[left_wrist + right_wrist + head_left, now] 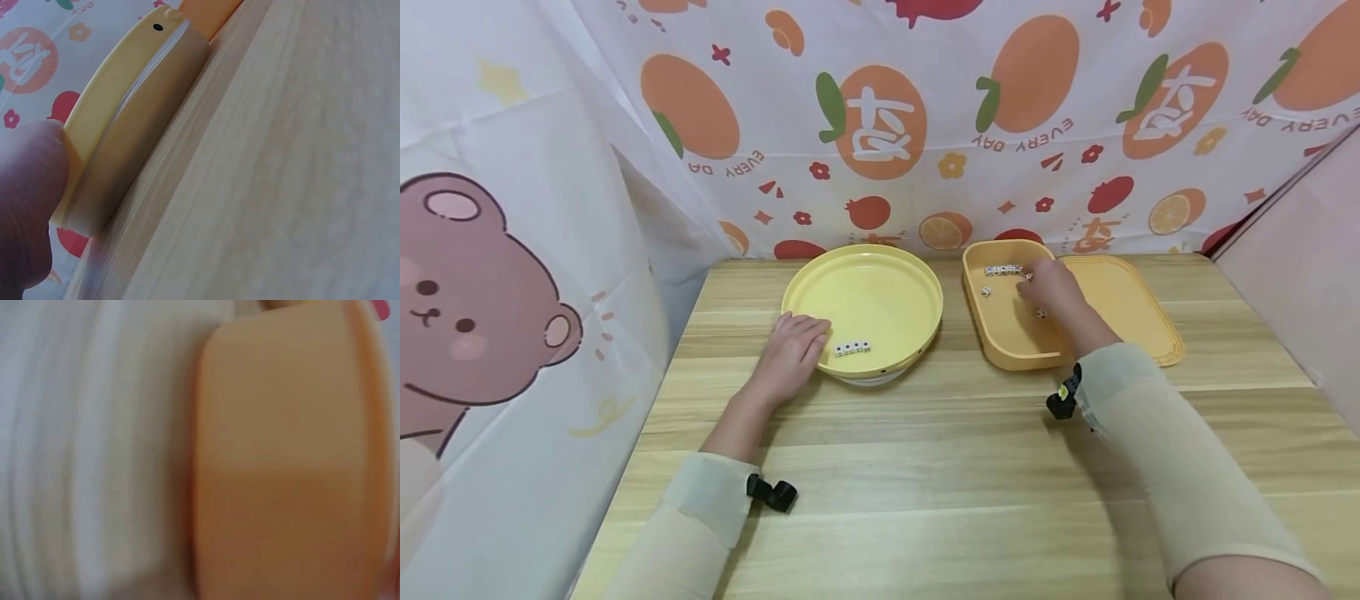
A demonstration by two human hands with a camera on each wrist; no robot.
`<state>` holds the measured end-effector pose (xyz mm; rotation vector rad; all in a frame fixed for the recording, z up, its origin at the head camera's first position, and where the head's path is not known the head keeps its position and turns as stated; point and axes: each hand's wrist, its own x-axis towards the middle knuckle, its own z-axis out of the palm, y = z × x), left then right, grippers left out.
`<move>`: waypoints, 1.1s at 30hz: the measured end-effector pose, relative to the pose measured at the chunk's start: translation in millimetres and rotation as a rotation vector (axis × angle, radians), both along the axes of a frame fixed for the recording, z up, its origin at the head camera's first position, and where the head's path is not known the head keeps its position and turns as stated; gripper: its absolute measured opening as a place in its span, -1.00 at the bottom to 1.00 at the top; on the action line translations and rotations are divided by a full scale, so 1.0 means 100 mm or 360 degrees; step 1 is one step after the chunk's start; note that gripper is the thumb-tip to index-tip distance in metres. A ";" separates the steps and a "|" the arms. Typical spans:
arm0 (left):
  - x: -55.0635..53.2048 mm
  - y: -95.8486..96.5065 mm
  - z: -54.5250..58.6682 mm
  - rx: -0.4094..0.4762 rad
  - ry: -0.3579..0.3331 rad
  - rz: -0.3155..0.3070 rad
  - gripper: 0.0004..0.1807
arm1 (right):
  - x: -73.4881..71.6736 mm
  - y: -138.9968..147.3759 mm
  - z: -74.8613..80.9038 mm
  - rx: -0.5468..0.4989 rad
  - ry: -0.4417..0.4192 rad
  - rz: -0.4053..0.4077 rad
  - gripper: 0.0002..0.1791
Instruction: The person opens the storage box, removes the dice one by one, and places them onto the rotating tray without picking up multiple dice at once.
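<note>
My left hand [790,350] rests on the left rim of a round yellow tray [880,308], its fingers lying over the edge. In the left wrist view the thumb [37,150] lies against the rim. A short row of white dice [853,347] stands inside the tray near its front. My right hand [1052,292] reaches into an orange rectangular box [1007,333], fingers curled, pinching a small white die [1028,276]. Beside it, a row of dice [1003,269] lines the back of the box; loose dice [987,291] lie on its floor. The right wrist view shows only the blurred box wall [287,456].
A flat orange lid [1120,304] lies on the wooden table [910,483], right of the box and partly behind the right forearm. A fruit-print curtain [955,125] hangs behind; a bear-print cloth [490,333] is at the left. Both wrists carry small black cameras.
</note>
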<state>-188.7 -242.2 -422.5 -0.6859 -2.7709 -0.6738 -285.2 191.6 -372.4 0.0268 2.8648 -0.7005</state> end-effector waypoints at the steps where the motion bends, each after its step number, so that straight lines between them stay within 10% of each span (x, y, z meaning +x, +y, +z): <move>1: 0.01 0.00 0.01 -0.0003 -0.0004 -0.0001 -0.58 | 0.00 0.01 -0.03 0.0022 -0.0046 -0.0008 -0.53; 13: 0.02 0.01 0.02 -0.0010 -0.0035 0.0000 -0.58 | 0.01 -0.03 -0.31 0.0469 0.0027 0.0133 -0.76; 26: 0.01 -0.01 0.00 -0.0001 -0.0019 0.0005 -0.59 | 0.01 -0.14 -0.13 0.0089 0.0288 0.0030 -0.79; 33: 0.02 -0.01 0.01 0.0004 -0.0012 0.0007 -0.60 | 0.13 -0.68 0.15 -0.0022 0.0554 0.0374 -0.83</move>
